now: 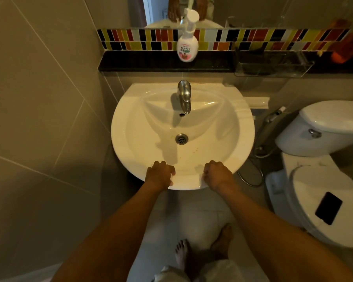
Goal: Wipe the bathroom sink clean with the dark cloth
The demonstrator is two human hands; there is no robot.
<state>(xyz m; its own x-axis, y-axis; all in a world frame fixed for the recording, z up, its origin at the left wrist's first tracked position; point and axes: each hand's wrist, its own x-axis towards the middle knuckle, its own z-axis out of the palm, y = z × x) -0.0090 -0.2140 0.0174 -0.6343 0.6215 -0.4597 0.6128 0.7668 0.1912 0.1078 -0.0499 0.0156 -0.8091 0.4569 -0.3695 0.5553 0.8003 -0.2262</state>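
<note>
A white round sink (130, 110) hangs on the wall in front of me, with a chrome tap (184, 95) at its back and a metal drain (181, 138) in the bowl. A few small brownish specks lie in the bowl right of the drain. My left hand (160, 175) rests on the sink's front rim, fingers curled over the edge. My right hand (218, 175) rests on the same rim a little to the right, fingers curled under. Neither hand holds anything. No dark cloth is in view.
A white pump soap bottle (187, 45) stands on the black ledge (151, 62) behind the sink. A clear plastic tray (273, 66) and an orange bottle (346, 43) sit further right. A white toilet (318, 180) with a black phone (328, 207) on its lid stands right. A tiled wall closes the left.
</note>
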